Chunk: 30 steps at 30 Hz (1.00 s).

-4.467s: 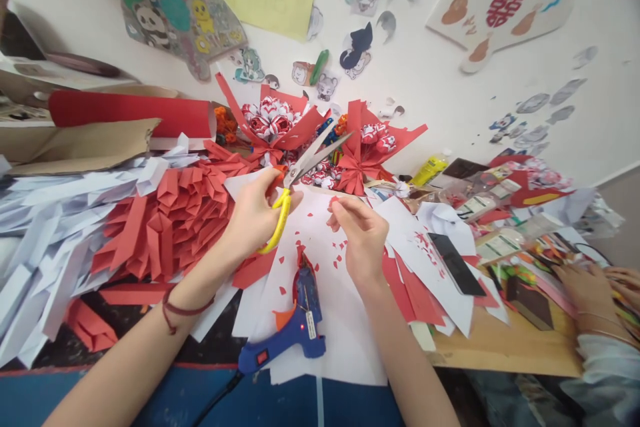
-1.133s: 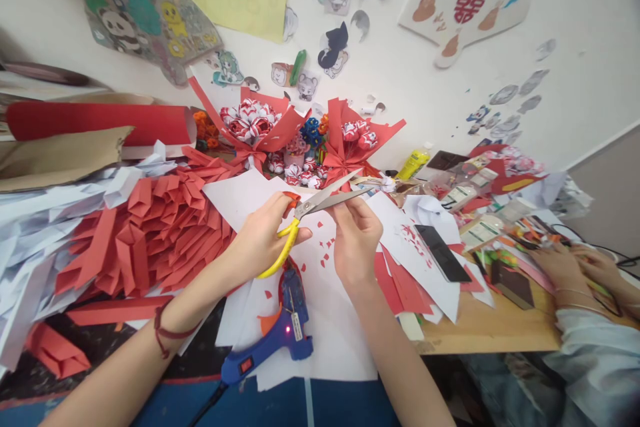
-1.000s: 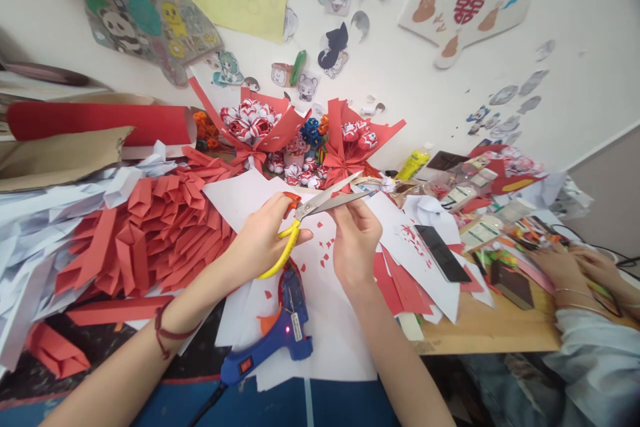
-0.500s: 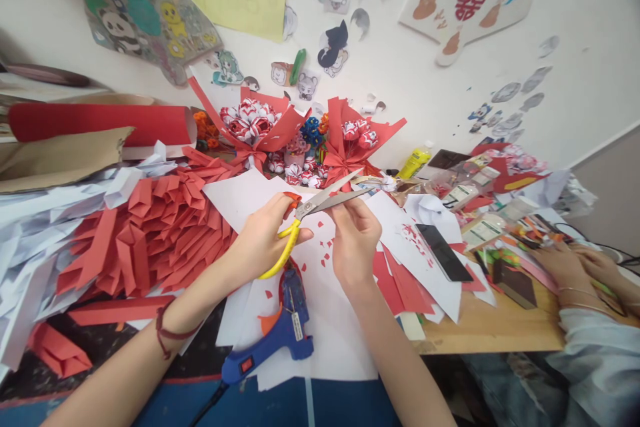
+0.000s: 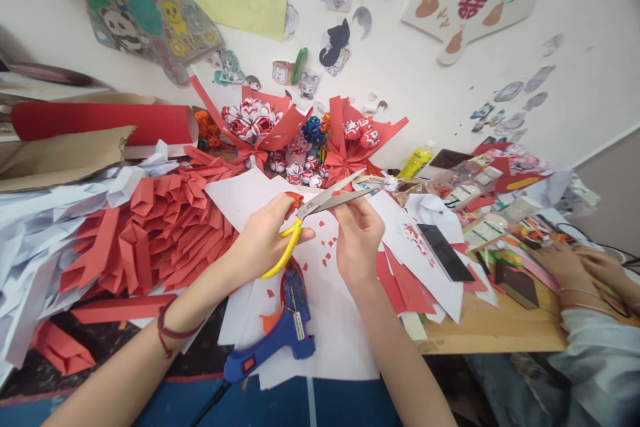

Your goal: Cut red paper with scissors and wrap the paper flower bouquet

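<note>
My left hand [image 5: 267, 237] is closed round the yellow handles of a pair of scissors [image 5: 309, 205]. The blades are parted and point up to the right. A small orange-red piece [image 5: 295, 198] shows at the left fingertips; I cannot tell what it is. My right hand [image 5: 359, 240] has its fingers pinched together just under the blades, and whatever they hold is hidden. Below both hands lie white paper sheets [image 5: 345, 340] scattered with small red paper scraps [image 5: 326, 255]. A blue glue gun [image 5: 280, 333] lies on the sheets between my forearms.
Folded red paper pieces [image 5: 175, 227] and white ones [image 5: 30, 267] are heaped at left. Red-wrapped paper bouquets [image 5: 255, 123] stand by the wall. At right are a black phone [image 5: 445, 252], red sheets [image 5: 403, 283] and another person's hands [image 5: 565, 267].
</note>
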{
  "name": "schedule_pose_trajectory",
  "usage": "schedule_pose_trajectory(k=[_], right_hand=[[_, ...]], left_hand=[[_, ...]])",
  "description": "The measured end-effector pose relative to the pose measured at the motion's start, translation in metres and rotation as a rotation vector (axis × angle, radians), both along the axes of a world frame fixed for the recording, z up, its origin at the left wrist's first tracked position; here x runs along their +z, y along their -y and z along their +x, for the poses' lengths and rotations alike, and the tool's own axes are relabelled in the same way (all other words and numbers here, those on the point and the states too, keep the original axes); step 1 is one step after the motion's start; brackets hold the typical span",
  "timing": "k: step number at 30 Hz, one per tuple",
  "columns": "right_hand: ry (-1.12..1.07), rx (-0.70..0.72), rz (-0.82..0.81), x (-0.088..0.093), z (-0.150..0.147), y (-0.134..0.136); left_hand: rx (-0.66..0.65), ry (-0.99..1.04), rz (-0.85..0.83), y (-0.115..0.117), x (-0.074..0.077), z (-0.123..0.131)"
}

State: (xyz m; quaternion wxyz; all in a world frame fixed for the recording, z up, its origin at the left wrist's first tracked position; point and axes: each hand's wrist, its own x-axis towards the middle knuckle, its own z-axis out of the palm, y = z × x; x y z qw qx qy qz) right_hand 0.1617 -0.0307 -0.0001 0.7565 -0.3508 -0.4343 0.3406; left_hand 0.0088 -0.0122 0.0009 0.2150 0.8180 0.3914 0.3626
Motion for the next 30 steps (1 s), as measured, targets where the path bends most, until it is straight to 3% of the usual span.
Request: schedule_pose_trajectory(k=[18,24,30], right_hand=[[0.036,0.011,0.064,0.0046,0.0031,0.0026],[-0.014,-0.050,0.036,0.0021,0.0062,-0.0002],[-0.014,-0.004,0.056,0.0014,0.0067,-0.0001]], left_hand=[[-0.008,0.015,-0.070,0.0023,0.0033,0.0005],[-0.002,0.000,-0.075,0.0021,0.0023,0.0001],[-0.008,0.009,-0.072,0.0024,0.0013,0.0000]])
